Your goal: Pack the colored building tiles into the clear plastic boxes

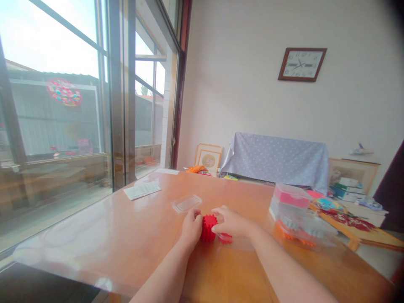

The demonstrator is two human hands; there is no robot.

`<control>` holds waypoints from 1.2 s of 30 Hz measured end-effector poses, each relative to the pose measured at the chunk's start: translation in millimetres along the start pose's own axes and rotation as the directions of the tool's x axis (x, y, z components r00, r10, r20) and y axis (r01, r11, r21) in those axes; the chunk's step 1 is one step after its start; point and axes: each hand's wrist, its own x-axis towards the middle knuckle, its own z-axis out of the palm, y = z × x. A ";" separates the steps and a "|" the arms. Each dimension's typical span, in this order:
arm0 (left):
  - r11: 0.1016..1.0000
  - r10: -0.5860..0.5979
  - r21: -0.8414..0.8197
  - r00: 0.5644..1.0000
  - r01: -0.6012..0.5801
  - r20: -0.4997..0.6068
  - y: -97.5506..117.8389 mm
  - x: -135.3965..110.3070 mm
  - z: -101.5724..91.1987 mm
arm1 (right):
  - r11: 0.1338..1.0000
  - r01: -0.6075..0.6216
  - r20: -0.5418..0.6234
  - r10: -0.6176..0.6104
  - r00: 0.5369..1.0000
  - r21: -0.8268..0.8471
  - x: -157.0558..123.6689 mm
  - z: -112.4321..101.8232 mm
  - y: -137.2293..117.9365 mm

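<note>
A stack of red toothed pieces, like plastic gears, is between my hands above the wooden table. My left hand is closed on the stack's left side, thumb on top. My right hand curves around the right side, its thumb and fingers against the stack. Below my right palm lies another red toothed piece, partly covered by the hand. Just beyond my hands a clear plastic lid or tray rests on the table.
At the right stand clear plastic boxes, one with a pink piece inside, and a clear bag or box with orange and grey toothed pieces. A printed paper sheet lies far left. Windows line the left side.
</note>
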 end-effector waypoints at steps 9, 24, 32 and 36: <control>1.000 -0.002 0.031 1.000 0.002 -0.013 4.8 -2.4 -3.2 | 0.985 0.002 -0.052 0.008 0.999 0.175 -0.4 4.9 5.4; 0.998 -0.051 0.020 0.999 0.052 -0.014 17.0 -6.3 -6.0 | 0.964 -0.260 0.105 0.254 0.962 0.055 -20.8 -8.1 57.8; 0.998 -0.057 0.015 0.998 0.057 -0.008 20.9 -8.0 -7.5 | 0.944 -0.329 0.081 0.329 0.941 -0.013 -17.8 -2.9 58.0; 0.998 -0.063 0.013 0.998 0.063 -0.002 21.2 -7.5 -7.3 | 0.930 -0.348 0.028 0.354 0.935 -0.115 -13.6 1.7 62.5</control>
